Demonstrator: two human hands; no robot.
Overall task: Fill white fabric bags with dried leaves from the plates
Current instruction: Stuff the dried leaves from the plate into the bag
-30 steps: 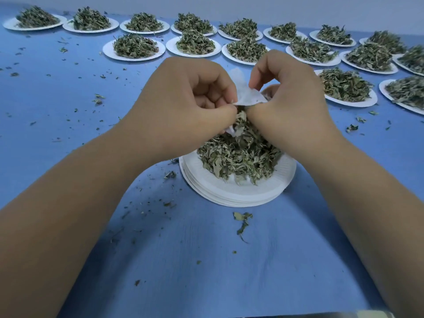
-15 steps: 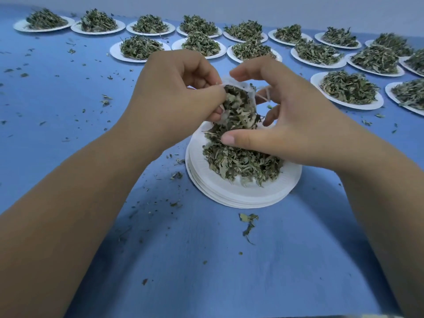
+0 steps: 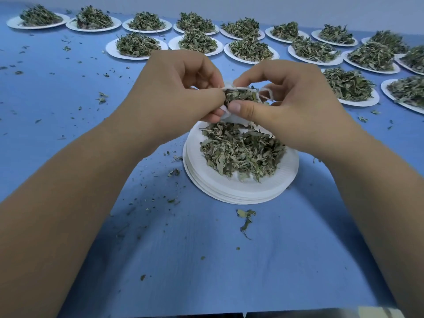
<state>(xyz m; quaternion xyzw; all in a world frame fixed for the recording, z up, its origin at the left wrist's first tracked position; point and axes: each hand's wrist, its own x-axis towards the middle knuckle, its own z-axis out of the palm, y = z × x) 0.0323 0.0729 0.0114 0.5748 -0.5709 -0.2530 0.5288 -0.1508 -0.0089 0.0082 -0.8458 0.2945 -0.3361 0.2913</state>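
— Two hands: what do they hold?
— The left hand (image 3: 174, 95) and right hand (image 3: 291, 106), together above the stacked plates (image 3: 241, 191), each pinch the rim of a white bag (image 3: 230, 119).
— What changed?
— The leaves (image 3: 241, 96) stood high half a second ago. Now they are pressed inside, and the bag looks nearly full.
— Its direction?
— Mouth up toward the viewer, stretched left to right. The body hangs down.
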